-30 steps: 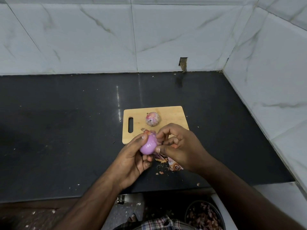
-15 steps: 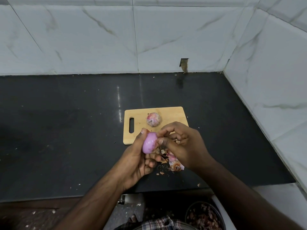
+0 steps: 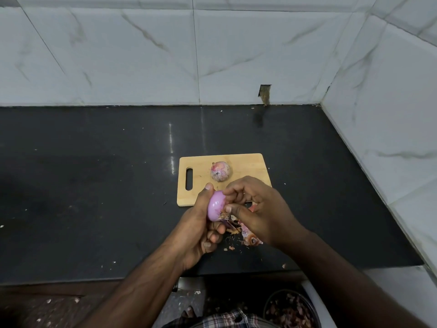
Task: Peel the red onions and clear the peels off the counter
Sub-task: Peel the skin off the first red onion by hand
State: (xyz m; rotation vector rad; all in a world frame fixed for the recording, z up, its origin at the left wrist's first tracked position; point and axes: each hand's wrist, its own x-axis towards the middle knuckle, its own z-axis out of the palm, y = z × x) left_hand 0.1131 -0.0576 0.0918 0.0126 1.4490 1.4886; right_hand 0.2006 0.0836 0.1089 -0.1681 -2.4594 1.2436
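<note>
Left hand (image 3: 196, 229) grips, right hand (image 3: 259, 209) pinches (fingers curled)

Onion (image 3: 220, 171) on cutting board (image 3: 248, 162); peels (image 3: 248, 236) before it.

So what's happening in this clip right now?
A person is peeling a glossy purple onion above a black stone counter. The left hand holds it while the right hand picks at its lower end. Loose papery peels lie on the counter beneath the hands. A second onion with patchy pink skin sits on the small wooden cutting board behind.
</note>
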